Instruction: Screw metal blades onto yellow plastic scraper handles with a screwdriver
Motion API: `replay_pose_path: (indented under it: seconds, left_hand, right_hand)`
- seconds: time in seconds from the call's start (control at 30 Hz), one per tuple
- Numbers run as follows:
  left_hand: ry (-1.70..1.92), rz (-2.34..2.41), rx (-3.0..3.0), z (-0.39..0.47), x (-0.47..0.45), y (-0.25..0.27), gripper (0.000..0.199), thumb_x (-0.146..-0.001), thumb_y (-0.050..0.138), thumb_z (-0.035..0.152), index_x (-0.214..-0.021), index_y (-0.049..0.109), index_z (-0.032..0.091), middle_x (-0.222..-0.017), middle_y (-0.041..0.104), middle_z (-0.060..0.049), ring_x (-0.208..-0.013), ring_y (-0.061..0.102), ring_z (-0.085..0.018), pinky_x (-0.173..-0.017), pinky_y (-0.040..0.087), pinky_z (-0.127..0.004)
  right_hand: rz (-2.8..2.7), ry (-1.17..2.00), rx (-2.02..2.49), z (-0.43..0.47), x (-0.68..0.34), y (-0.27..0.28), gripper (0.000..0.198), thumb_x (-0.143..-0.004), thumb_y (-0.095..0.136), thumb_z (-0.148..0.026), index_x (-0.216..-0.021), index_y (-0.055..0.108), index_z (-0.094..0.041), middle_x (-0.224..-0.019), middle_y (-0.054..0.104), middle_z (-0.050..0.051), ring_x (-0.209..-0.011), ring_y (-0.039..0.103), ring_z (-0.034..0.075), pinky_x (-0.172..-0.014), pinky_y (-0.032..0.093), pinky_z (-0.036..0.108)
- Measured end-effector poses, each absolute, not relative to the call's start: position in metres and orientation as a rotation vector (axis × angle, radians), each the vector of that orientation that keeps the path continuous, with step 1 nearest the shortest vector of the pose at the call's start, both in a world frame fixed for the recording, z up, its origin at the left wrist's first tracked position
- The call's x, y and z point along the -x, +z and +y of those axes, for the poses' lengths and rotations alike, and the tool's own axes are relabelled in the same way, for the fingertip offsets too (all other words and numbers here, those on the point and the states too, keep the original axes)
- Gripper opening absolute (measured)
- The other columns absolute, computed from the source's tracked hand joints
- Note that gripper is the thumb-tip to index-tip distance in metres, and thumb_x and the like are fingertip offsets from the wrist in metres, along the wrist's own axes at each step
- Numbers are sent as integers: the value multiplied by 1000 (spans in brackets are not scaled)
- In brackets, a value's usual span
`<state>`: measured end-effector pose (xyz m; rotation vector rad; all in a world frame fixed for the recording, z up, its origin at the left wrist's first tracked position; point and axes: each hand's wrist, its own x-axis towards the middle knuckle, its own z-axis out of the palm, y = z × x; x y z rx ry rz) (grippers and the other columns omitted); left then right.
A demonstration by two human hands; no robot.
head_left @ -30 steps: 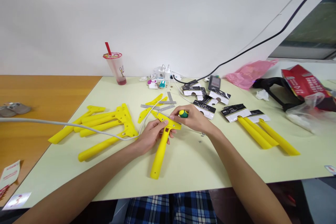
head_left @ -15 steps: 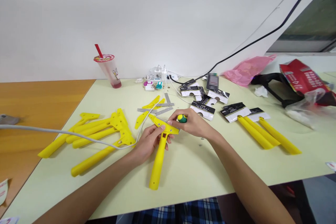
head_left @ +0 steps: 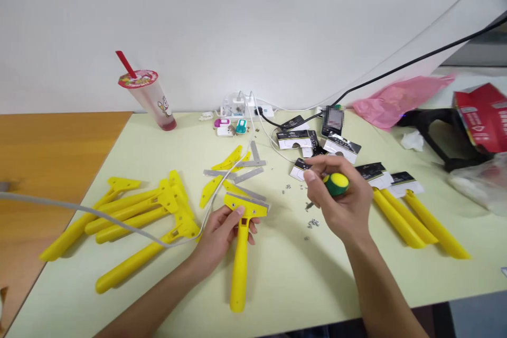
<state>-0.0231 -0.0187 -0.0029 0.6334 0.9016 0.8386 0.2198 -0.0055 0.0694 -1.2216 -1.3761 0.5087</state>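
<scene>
- Clasped in the left hand (head_left: 222, 232), thumb on the face of the head and fingers curled behind: a yellow scraper (head_left: 240, 259), handle toward the near edge of the bench (head_left: 293, 285).
- Gripped in the right hand (head_left: 348, 211): a screwdriver (head_left: 336, 184) with a green-and-yellow handle, well apart from the scraper.
- Scattered near the right hand, to its left: small metal parts (head_left: 314, 222), too small to identify surely.
- Just beyond the scraper head: metal strips (head_left: 249, 175) and loose yellow plates (head_left: 211, 191), some overlapping.
- Piled to the left: more yellow scrapers (head_left: 132, 266), crossed above by a white cable (head_left: 130, 231).
- Behind the right hand, overlapping: black-and-white cards (head_left: 293, 140), beside a dark device (head_left: 332, 121), partly blurred.
- Farther right: yellow handles (head_left: 400, 218), upper ends against more cards (head_left: 406, 184).
- Along the wall: a power strip (head_left: 267, 111) with plugs inserted, and purple and teal items (head_left: 241, 126) in front.
- At the far left: a tilted-looking cup (head_left: 148, 100) with a red straw (head_left: 125, 64).
- At the far right: a pink bag (head_left: 396, 103), crumpled tissue (head_left: 412, 141), a black frame (head_left: 430, 140) and a red package (head_left: 485, 119).
</scene>
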Motion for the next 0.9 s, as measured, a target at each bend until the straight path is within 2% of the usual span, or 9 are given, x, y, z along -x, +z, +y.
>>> replay_pose_path:
  seconds: [0.13, 0.33, 0.5, 0.67, 0.77, 0.9]
  left_hand:
    - [873, 891, -687, -18, 20, -1, 42, -87, 89, 52, -91, 75, 13, -99, 82, -17, -78, 72, -21, -66, 62, -33]
    - [920, 838, -672, -14, 17, 1, 42, -80, 95, 48, -85, 70, 14, -97, 82, -17, -78, 74, -21, -66, 62, -33]
    - [946, 803, -696, -14, 17, -4, 40, -82, 93, 45, -85, 68, 14, -97, 82, -18, -78, 75, -21, -67, 62, -33]
    - [940, 800, -719, -15, 17, -4, 41, -82, 93, 46, -85, 66, 15, -98, 82, -17, -81, 76, -21, -69, 61, -32]
    - [936, 796, -719, -15, 17, -3, 40, -84, 91, 45, -85, 65, 15, -99, 82, -17, -79, 75, -21, -67, 61, -33]
    - [922, 804, -704, -15, 18, -1, 40, -86, 90, 46, -85, 66, 15, -100, 82, -18, -81, 75, -21, -68, 61, -32]
  right_hand:
    - [-1304, 494, 956, -16, -221, 66, 19, -103, 72, -25, -120, 65, -27, -93, 54, 0, -67, 54, 13, -55, 47, 29]
    - [-1466, 501, 844, -29, -216, 63, 19, -105, 66, -21, -121, 59, -28, -108, 56, 4, -86, 62, 17, -75, 54, 36]
    - [-1349, 551, 764, -30, -210, 65, 17, -106, 68, -27, -115, 54, -29, -107, 54, 1, -80, 62, 15, -76, 58, 36]
    - [-1219, 570, 826, -23, -207, 58, 23, -106, 71, -34, -115, 50, -29, -108, 59, 0, -81, 64, 14, -86, 64, 41]
    - [-1153, 575, 874, -12, -207, 48, 27, -106, 71, -40, -114, 47, -29, -108, 60, -1, -81, 66, 14, -85, 66, 42]
    - [-1040, 575, 944, 2, -209, 31, 32, -106, 69, -48, -113, 42, -30, -109, 65, 0, -79, 72, 15, -76, 66, 38]
